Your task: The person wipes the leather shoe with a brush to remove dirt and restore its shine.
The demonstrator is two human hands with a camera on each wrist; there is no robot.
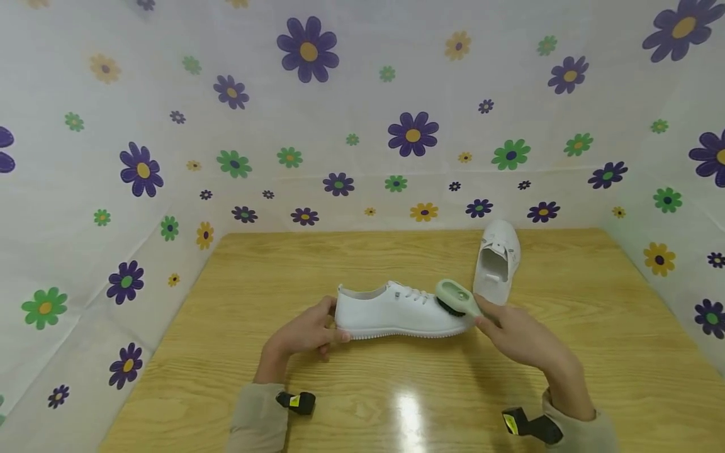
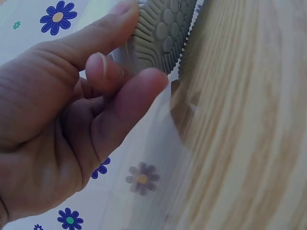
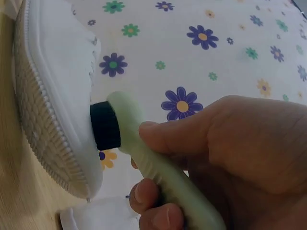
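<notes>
A white lace-up shoe (image 1: 385,313) is held above the wooden table, its toe pointing right. My left hand (image 1: 306,330) grips it by the heel, the thumb on the sole's edge; in the left wrist view the patterned sole (image 2: 160,33) shows beside the fingers. In my right hand (image 1: 518,333) is a pale green brush (image 1: 455,296) with dark bristles. The right wrist view shows the bristles (image 3: 105,125) against the upper near the toe, and the fingers wrapped round the brush handle (image 3: 175,184).
A second white shoe (image 1: 496,261) lies behind the brush, toward the table's back right. The wooden table (image 1: 272,270) ends at a white flower-printed cloth (image 1: 362,113), which rises at the back and both sides.
</notes>
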